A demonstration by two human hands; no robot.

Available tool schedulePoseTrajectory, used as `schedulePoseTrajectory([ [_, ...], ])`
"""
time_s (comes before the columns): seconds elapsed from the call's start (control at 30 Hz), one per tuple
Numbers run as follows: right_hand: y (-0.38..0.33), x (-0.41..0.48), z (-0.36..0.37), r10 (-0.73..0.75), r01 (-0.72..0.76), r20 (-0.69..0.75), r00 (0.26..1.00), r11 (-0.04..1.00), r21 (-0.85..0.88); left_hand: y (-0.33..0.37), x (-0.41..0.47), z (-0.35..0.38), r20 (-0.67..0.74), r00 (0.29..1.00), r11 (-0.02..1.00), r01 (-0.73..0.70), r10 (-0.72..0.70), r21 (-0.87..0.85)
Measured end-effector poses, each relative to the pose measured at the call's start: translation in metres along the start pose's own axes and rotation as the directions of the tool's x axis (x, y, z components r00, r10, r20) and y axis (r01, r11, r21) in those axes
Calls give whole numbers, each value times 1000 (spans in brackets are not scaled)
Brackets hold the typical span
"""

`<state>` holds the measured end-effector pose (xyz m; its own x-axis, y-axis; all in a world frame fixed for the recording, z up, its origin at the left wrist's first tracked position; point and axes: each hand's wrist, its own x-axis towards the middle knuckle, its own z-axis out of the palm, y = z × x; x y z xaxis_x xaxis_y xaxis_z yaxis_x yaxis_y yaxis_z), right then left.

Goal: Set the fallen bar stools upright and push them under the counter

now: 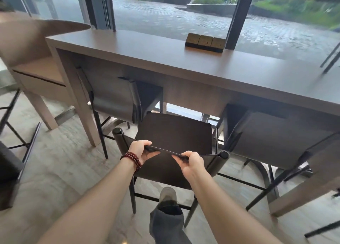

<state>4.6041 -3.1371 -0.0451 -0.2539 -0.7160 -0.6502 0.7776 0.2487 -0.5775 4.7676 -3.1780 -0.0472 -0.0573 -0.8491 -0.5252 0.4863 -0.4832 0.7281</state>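
Two hands (165,156) on stool (174,133) – counter (184,63), windows

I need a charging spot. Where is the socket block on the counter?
In the head view, the socket block sits at the counter's far edge, right of centre, beside the dark window post.

Lighting: soft daylight from the tall glass windows (165,13) behind the long brown wooden desk (184,63); dim shade beneath it. Faint sheen on desk top. Quality: wide-angle bending at edges; motion blur at left and right margins.
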Motion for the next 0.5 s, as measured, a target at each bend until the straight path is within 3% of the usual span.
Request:
schedulePoseTrajectory([
  [0.5, -31, 45, 36, -34, 36, 31, 999, 998, -47, 31, 65, 36, -28, 998, 998, -58, 59, 31],
])
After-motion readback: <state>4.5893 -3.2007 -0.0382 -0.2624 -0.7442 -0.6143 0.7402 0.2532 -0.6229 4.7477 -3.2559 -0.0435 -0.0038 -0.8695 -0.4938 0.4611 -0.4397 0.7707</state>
